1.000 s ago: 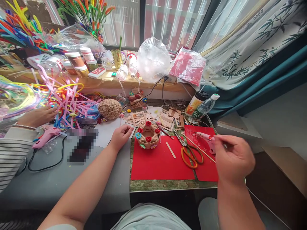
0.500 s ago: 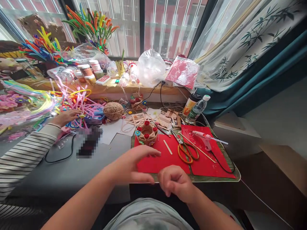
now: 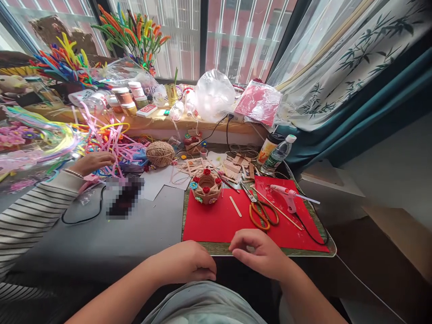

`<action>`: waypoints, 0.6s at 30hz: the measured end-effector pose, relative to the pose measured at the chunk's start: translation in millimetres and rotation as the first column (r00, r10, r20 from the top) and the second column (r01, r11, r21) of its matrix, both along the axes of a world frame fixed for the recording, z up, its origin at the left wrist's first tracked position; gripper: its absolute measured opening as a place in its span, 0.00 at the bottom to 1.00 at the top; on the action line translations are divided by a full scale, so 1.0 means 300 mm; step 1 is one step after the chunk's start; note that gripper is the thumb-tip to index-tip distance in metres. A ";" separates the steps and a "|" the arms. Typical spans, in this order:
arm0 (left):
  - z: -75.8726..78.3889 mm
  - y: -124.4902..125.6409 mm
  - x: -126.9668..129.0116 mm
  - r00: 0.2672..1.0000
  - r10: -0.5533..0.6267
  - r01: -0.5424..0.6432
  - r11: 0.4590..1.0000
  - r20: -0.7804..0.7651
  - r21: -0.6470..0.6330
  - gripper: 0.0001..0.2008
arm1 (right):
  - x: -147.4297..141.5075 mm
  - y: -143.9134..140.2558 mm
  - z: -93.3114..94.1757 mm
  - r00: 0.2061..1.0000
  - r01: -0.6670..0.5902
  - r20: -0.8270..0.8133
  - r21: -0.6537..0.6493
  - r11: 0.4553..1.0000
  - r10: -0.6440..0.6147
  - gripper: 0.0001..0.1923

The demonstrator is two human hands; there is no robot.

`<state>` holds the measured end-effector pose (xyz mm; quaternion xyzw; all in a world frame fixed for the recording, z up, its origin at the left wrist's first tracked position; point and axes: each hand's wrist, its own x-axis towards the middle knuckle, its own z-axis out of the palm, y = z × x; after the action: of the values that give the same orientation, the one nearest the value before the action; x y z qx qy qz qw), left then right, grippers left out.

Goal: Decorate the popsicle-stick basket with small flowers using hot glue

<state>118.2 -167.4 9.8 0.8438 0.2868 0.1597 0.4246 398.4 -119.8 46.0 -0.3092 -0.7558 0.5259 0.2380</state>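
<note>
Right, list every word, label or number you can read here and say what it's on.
None can be read with certainty.
Water bottle: green label, print too small.
Cup beside it: yellow-orange wrap, lettering blurred.
Small red-and-white box on the sill: red marks, unreadable.
Paint jars: labels too small.
White packet left of the jars: dark print, blurred.
Dark item on the grey table: pixelated out.

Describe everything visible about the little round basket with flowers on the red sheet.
The basket is a small round open-topped ring that looks built of tan wooden sticks, with a hollow middle. Red rosettes sit along its rim, a blue flower on its left side and pale ones low in front. It stands upright on the far left corner of the red sheet. Neither hand touches it; the left hand and right hand are at the near table edge.
</note>
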 end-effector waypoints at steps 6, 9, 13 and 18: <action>0.004 -0.076 -0.128 0.960 0.212 -0.204 0.977 0.181 -0.058 0.16 | 0.153 0.121 -0.021 0.810 0.462 0.130 0.459 0.759 -0.572 0.11; -0.015 -0.121 -0.152 0.890 0.376 -0.313 0.915 0.258 -0.254 0.17 | 0.077 0.069 -0.055 0.918 0.272 0.150 0.436 0.858 -0.367 0.22; -0.049 -0.134 -0.139 0.746 0.513 -0.208 0.785 0.424 -0.584 0.20 | -0.165 -0.060 -0.124 0.959 -0.280 0.127 0.285 0.917 0.254 0.35; -0.020 -0.040 -0.207 0.244 0.844 -0.375 0.536 0.478 -0.756 0.16 | -0.256 -0.097 -0.080 0.883 -0.459 0.032 0.278 0.844 0.469 0.19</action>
<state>56.1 -179.4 3.7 0.3310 0.4042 0.6072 0.5986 321.7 -148.8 21.9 -0.0711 -0.8695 0.4623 0.1588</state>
